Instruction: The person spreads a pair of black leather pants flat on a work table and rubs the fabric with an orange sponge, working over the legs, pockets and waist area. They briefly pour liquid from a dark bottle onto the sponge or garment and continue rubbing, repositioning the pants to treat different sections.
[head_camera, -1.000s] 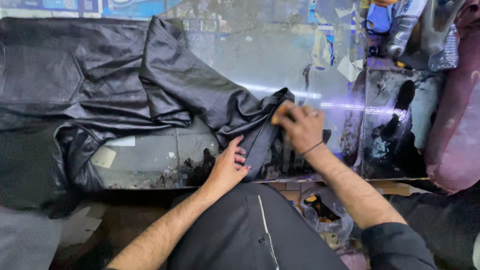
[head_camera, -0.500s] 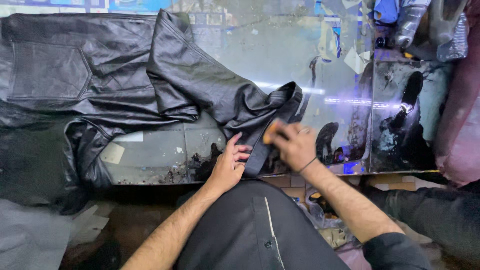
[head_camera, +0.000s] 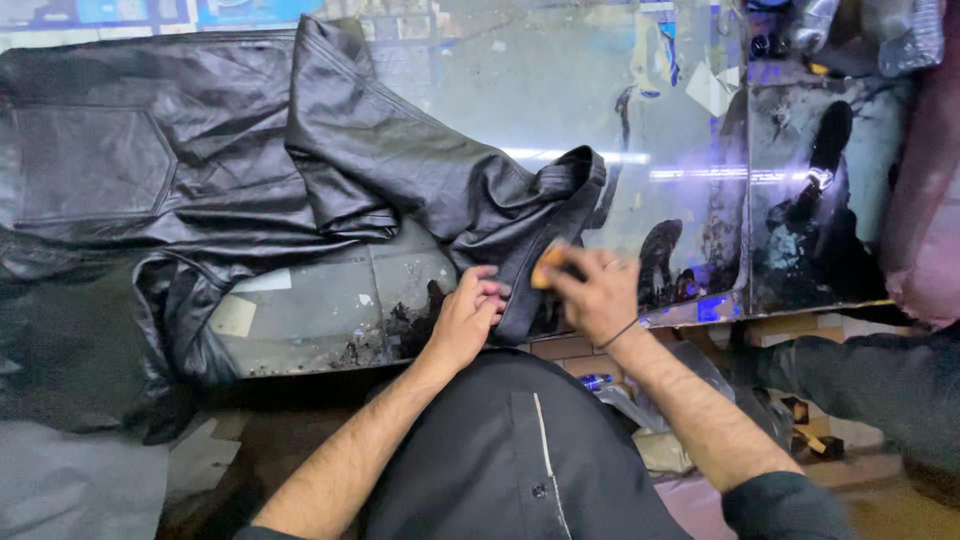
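- Since half a second ago the right hand (head_camera: 592, 295) has slid a little toward the tabletop's (head_camera: 560, 100) near edge, along the cuff (head_camera: 545, 215); the left hand (head_camera: 468, 318) has hardly shifted.
- Head view: the right hand is clenched on a small orange pad (head_camera: 548, 266), pressing it against the cuff end of the black sleeve (head_camera: 400, 160).
- Left hand lies flat, fingers spread, pinning the sleeve just beside the pad; it grasps nothing.
- Sleeve's long axis runs from the tabletop's far left down to the near edge, where the cuff hangs between both hands.
- Right hand is the nearer to the cuff's tip; the jacket (head_camera: 120, 180) body lies well apart, at the left edge.
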